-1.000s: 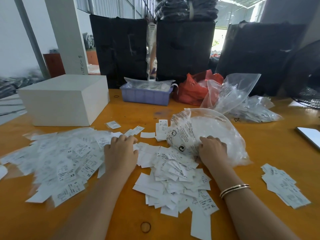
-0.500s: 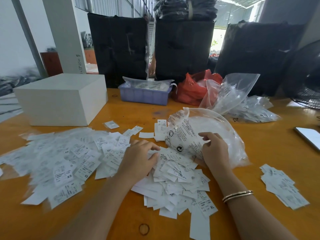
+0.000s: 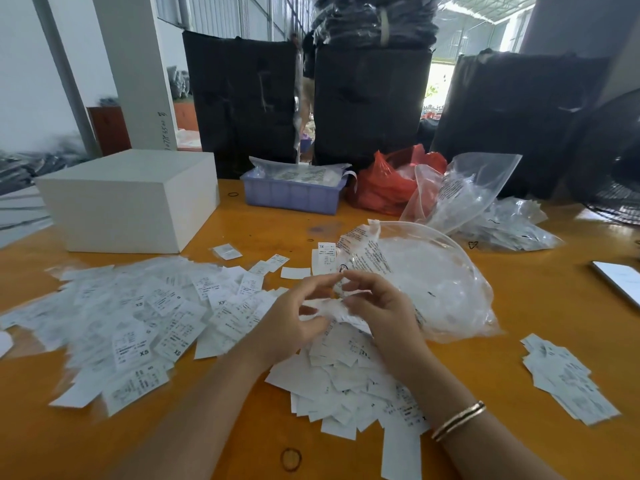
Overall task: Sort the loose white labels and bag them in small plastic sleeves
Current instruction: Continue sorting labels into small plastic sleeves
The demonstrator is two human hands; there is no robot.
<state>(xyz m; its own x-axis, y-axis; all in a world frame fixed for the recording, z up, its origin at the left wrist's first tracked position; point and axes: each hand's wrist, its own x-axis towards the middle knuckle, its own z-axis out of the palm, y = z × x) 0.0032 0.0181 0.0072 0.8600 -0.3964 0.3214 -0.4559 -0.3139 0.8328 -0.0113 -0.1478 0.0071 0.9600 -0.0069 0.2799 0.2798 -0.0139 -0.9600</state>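
Note:
Loose white labels lie in a wide spread (image 3: 138, 327) on the left of the orange table (image 3: 519, 306) and in a heap (image 3: 346, 382) in front of me. My left hand (image 3: 294, 320) and my right hand (image 3: 377, 313) meet above that heap. Both pinch a small blurred bunch of white labels (image 3: 325, 308) between fingertips. A large clear plastic bag (image 3: 426, 278) with printed text lies just behind my right hand. A small stack of labels (image 3: 568, 375) sits at the right.
A white box (image 3: 131, 199) stands at the back left. Behind the heap are a purple tray (image 3: 291, 194), a red bag (image 3: 384, 181) and more clear bags (image 3: 485, 209). A phone (image 3: 620, 278) lies at the right edge. A rubber band (image 3: 290, 459) lies near me.
Both hands rose off the piles and came together over the middle heap. My left hand moved right from the left spread, and my right hand left the clear bag; they now hold labels between them.

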